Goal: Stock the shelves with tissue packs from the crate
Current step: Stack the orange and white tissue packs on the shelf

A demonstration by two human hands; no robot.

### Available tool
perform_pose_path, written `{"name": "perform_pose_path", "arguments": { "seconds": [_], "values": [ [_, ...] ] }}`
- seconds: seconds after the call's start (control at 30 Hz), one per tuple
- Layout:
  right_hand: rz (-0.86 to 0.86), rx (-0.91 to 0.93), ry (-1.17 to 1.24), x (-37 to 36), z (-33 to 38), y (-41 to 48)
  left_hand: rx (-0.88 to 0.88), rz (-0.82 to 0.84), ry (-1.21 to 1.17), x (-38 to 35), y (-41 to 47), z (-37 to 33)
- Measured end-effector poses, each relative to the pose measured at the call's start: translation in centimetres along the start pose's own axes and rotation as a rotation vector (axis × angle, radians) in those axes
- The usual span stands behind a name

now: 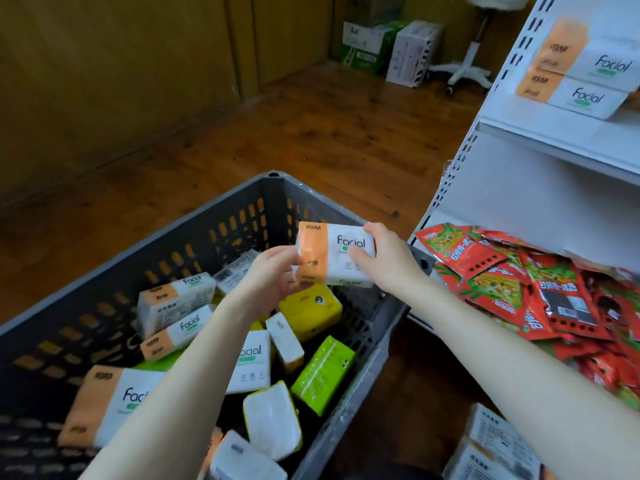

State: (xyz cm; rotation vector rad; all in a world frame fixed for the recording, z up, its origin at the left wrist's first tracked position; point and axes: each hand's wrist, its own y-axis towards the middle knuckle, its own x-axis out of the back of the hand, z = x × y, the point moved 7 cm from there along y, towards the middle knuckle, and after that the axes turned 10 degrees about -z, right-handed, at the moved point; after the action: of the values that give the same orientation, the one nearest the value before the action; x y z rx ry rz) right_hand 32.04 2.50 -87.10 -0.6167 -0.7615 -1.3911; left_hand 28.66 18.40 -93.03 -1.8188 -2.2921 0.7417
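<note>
A white-and-orange "Facial" tissue pack (pixel 329 251) is held above the far right corner of the dark grey crate (pixel 194 230). My left hand (pixel 273 275) grips its left end and my right hand (pixel 384 258) grips its right end. Inside the crate lie several more tissue packs: white-and-orange ones (pixel 176 299), a yellow one (pixel 311 310) and a green one (pixel 323 374). On the upper white shelf (pixel 554 129) at the right sit two stacked "Facial" packs (pixel 585 67).
The lower shelf at the right holds a heap of red snack packets (pixel 519 289). More white packs (pixel 495 445) lie at the bottom right. Cardboard boxes (pixel 388 46) and a white stool base (pixel 467 67) stand on the wooden floor at the back.
</note>
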Motion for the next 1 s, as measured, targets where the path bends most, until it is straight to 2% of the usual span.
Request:
{"name": "perform_pose_path", "arguments": {
  "seconds": [0.13, 0.23, 0.33, 0.5, 0.6, 0.73, 0.8, 0.9, 1.0],
  "values": [
    [-0.185, -0.046, 0.176, 3.3, 0.8, -0.4, -0.075, 0.034, -0.143, -1.7, -1.9, -2.6],
    [-0.358, -0.055, 0.316, 6.5, 0.8, -0.8, -0.179, -0.06, -0.181, -2.9, -2.5, -4.5],
    [-0.538, -0.012, 0.466, 10.2, 0.9, -1.5, -0.339, -0.21, -0.134, -4.6, -3.7, -7.4],
    [-0.784, 0.051, 0.61, 17.6, 0.3, -2.3, -0.609, -0.122, 0.016, -11.1, -6.7, -12.1],
    [-0.876, 0.06, 0.673, 21.9, -1.3, -2.7, -0.766, -0.103, 0.148, -15.5, -8.3, -14.3],
    [-0.851, 0.117, 0.625, 26.4, -3.7, -3.5, -0.832, -0.07, 0.203, -21.8, -9.3, -15.9],
    [-0.812, 0.139, 0.521, 28.5, -5.1, -4.2, -0.844, 0.051, 0.276, -25.6, -9.8, -15.9],
    [-0.743, 0.091, 0.385, 31.8, -7.8, -5.2, -0.824, 0.319, 0.437, -31.1, -10.9, -14.7],
    [-0.629, -0.019, 0.115, 34.0, -10.5, -5.4, -0.858, 0.342, 0.594, -34.6, -10.6, -14.0]
  ]
}}
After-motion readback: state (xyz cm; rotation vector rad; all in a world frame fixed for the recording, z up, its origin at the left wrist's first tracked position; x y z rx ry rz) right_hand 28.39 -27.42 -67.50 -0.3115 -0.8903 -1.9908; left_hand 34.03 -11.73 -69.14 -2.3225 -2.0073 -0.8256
